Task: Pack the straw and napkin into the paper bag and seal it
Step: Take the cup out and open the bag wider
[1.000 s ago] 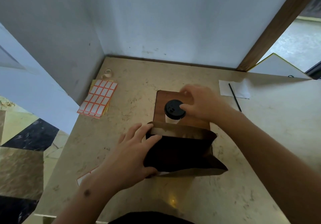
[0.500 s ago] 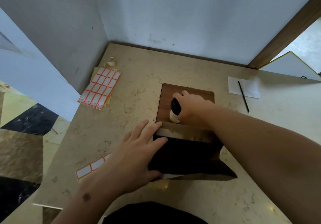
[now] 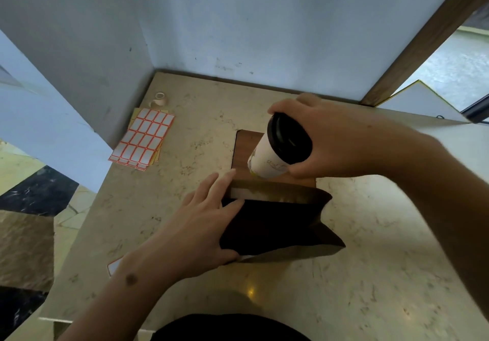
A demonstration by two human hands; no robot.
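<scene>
A brown paper bag [image 3: 296,198] stands open on the counter, its dark mouth facing up. My left hand [image 3: 201,224] grips the bag's left side, thumb at the near rim and fingers at the far rim. My right hand [image 3: 330,139] holds a white paper cup with a black lid [image 3: 275,155], tilted and lifted off the wooden board [image 3: 243,150], just above the bag's far edge. The straw and napkin are hidden behind my right arm.
A sheet of orange-edged labels [image 3: 145,137] lies at the left, with a small tape roll [image 3: 160,98] behind it. One label strip [image 3: 115,266] pokes out under my left wrist. Walls close the counter at the back and left.
My right hand has closed on the cup, lifted it off the wooden board and tilted it over the bag's far edge. My left hand stays on the bag.
</scene>
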